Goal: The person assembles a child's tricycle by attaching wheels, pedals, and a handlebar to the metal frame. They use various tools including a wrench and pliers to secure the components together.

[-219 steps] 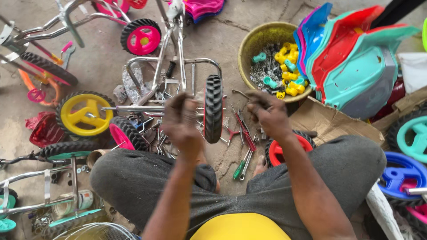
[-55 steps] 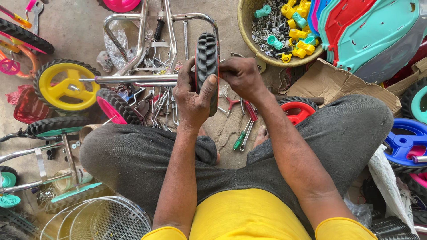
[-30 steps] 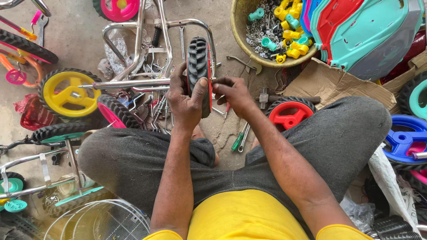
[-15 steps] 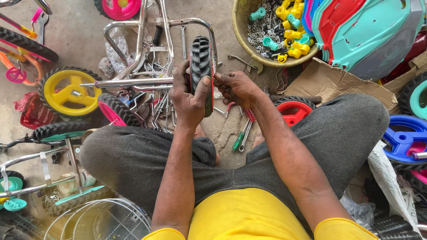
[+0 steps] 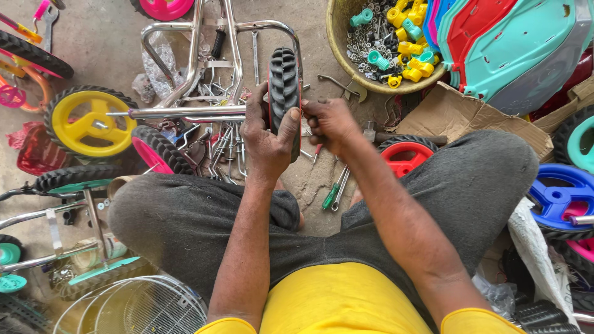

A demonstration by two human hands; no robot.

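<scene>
A small black treaded wheel [image 5: 283,83] stands on edge at the right end of a chrome axle [image 5: 179,113] of a child's tricycle frame. My left hand [image 5: 265,139] wraps around the near part of the tyre, thumb over the tread. My right hand [image 5: 331,124] is pinched shut at the wheel's right side, by the hub; what the fingers hold is hidden. A yellow-hubbed wheel [image 5: 86,124] sits at the axle's other end.
A round basket [image 5: 346,59] of yellow and teal plastic parts and bolts stands at the back right, beside stacked coloured plastic seats [image 5: 513,43]. Screwdrivers [image 5: 333,195], a spanner, loose bolts and a red wheel [image 5: 405,158] lie on the ground between my knees. Blue wheel [image 5: 560,198] at right.
Seven seconds ago both hands worked a small part in the air in front of the wheel. My left hand has since gripped the tyre and my right hand has gone to the hub.
</scene>
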